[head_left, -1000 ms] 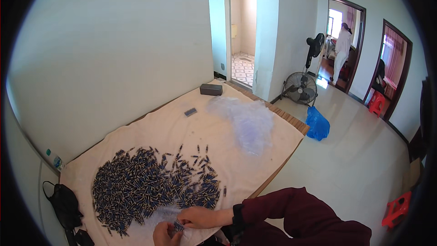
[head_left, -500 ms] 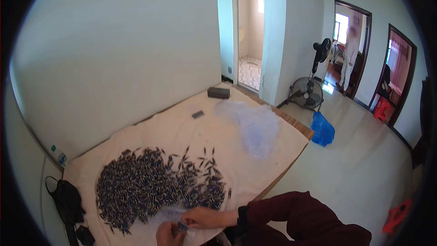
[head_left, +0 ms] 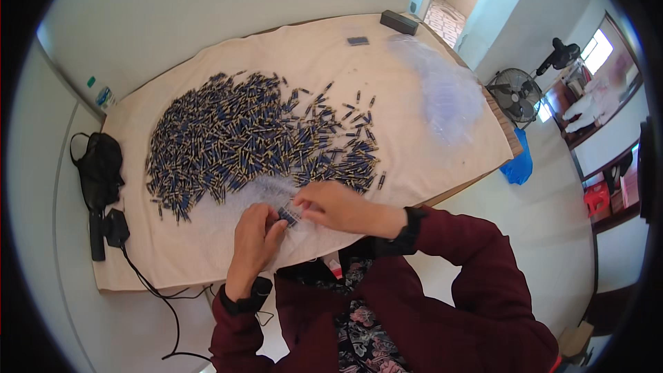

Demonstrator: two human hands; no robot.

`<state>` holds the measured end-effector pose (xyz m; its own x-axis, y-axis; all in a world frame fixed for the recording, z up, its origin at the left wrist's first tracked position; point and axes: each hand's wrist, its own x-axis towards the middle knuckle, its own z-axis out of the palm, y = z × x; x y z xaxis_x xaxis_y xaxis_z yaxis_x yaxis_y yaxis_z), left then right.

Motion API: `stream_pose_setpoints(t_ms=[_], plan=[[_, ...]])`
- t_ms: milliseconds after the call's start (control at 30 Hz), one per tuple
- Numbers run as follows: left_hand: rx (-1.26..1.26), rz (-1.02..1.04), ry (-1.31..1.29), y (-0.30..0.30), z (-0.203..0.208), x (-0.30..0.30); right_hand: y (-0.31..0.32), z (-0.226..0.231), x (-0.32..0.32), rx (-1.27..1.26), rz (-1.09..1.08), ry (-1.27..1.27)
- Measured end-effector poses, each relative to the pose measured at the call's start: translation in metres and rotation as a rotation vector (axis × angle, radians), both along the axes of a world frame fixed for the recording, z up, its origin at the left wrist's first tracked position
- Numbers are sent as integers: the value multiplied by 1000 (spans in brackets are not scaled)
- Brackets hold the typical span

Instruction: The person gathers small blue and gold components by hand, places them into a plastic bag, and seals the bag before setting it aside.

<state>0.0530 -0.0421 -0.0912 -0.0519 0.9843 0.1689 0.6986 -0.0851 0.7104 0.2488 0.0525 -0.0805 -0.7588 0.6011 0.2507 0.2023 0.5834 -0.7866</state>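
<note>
My left hand [head_left: 255, 238] pinches a small clear plastic bag [head_left: 298, 229] by the table's near edge. Dark blue pieces [head_left: 288, 217] show in it beside my left thumb. The curled fingers of my right hand [head_left: 335, 207] are closed at the bag's other side; their tips are partly hidden. Just beyond both hands spreads a broad pile of small dark blue cylinders with gold-coloured ends [head_left: 221, 135]. A crumpled sheet of clear plastic [head_left: 266, 187] lies between this pile and my hands.
A cream cloth [head_left: 345, 69] covers the table. Toward the back are a small dark packet [head_left: 358, 41], a black box [head_left: 398, 23] and clear plastic bags [head_left: 449, 100]. At left lie a black pouch [head_left: 100, 169] and an adapter [head_left: 117, 228] with cables. Fans [head_left: 514, 94] stand beyond.
The view has tilted down, bringing my torso and both forearms into sight. My hands stay together at the small bag, with my right fingers now slightly further from my left.
</note>
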Motion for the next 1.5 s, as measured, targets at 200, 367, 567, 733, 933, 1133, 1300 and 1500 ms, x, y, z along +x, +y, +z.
stream_pose_setpoints(t_ms=[200, 367, 567, 733, 933, 1133, 1300, 1500], plan=[[25, 47, 78, -1, 5, 9, 38, 33, 62, 190, -113, -338], [-5, 98, 102, 1, 3, 11, 29, 35, 55, 248, -235, -553], [27, 85, 113, 4, 0, 13, 44, 16, 25, 303, -195, -383], [46, 97, 125, 3, 2, 15, 80, -8, -11, 408, -97, -139], [36, 77, 128, 4, 0, 12, 138, -6, -34, 428, -25, -143], [-2, 58, 121, 3, 2, 6, 142, 11, -40, 362, -104, -337], [-98, -8, 54, 11, 10, -4, 113, 18, -33, 453, 30, -395], [-127, -24, 5, 32, 18, -13, 102, 7, -3, 386, 121, -269]])
